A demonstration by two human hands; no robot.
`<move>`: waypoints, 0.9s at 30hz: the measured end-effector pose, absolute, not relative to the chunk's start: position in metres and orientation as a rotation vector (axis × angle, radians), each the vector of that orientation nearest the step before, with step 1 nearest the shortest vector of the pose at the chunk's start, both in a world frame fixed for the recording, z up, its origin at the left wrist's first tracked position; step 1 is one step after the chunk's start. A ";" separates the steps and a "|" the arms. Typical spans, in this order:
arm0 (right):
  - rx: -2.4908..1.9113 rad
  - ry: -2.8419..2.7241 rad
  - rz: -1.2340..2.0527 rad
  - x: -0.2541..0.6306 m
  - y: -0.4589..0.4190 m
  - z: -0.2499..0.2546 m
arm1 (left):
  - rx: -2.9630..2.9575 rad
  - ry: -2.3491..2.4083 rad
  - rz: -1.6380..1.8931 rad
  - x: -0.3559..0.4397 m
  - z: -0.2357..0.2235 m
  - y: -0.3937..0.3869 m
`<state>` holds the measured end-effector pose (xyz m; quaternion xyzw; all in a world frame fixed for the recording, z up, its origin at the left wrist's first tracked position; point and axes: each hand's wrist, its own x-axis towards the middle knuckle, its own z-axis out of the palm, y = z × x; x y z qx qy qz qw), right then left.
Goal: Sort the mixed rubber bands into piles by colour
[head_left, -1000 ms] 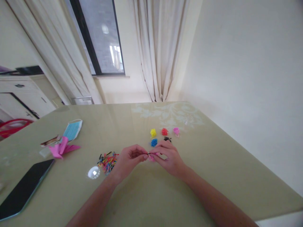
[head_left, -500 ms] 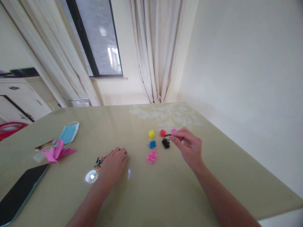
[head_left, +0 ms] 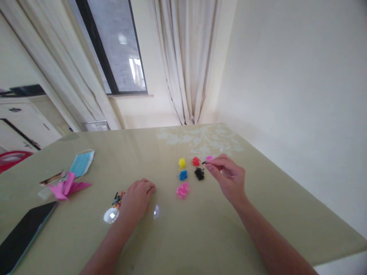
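My right hand point(head_left: 228, 175) pinches a small black rubber band point(head_left: 204, 162) between thumb and forefinger, just above the sorted heaps. Below it lies a pile of black rubber bands point(head_left: 199, 174). Close by are heaps of red point(head_left: 196, 161), yellow point(head_left: 182, 163), blue point(head_left: 183, 175) and pink rubber bands point(head_left: 182, 190). My left hand point(head_left: 139, 198) rests on the table with its fingers curled and thumb drawn in. What its fingertips hold, if anything, is hidden. Partly behind that hand is a mixed-colour pile of rubber bands point(head_left: 117, 199).
A clear round lid or dish point(head_left: 110, 215) lies beside the mixed pile. To the left on the table point(head_left: 177, 244) are a phone point(head_left: 25, 229), a pink paper crane point(head_left: 69, 187) and a blue face mask point(head_left: 82, 163). Past the right hand is a pink disc point(head_left: 209, 157).
My left hand's fingers have drawn closer together. The black band in my right hand looks bunched shorter, while that hand stays almost in place. The view has shifted slightly.
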<state>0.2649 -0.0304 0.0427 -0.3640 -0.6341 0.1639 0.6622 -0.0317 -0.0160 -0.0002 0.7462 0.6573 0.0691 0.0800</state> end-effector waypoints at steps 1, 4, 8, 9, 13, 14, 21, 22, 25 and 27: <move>-0.837 -1.436 0.368 0.266 -0.029 0.042 | 2.225 1.963 0.240 -0.032 -0.001 -0.015; -0.953 -1.508 0.350 0.273 -0.022 0.039 | 2.215 1.939 0.359 -0.034 -0.001 -0.014; -1.316 -1.808 0.279 0.282 -0.005 0.023 | 2.197 1.914 0.497 -0.035 -0.002 -0.014; -1.409 -1.873 0.244 0.283 0.000 0.017 | 2.185 1.909 0.528 -0.035 -0.003 -0.014; -1.644 -2.010 0.133 0.286 0.012 -0.007 | 2.129 1.848 0.694 -0.035 -0.004 -0.013; -1.670 -2.031 0.121 0.286 0.014 -0.011 | 2.105 1.815 0.741 -0.035 -0.004 -0.013; -1.668 -2.017 -0.014 0.286 0.010 -0.006 | 1.671 1.408 0.999 -0.025 0.003 -0.013; -1.617 -1.995 -0.024 0.284 0.007 -0.003 | 1.603 1.335 1.011 -0.022 0.004 -0.015; -1.394 -1.971 0.062 0.269 -0.006 0.005 | 1.453 1.209 1.009 -0.012 0.005 -0.020; -1.237 -1.999 0.168 0.256 -0.016 0.006 | 1.396 1.182 0.990 -0.006 0.004 -0.023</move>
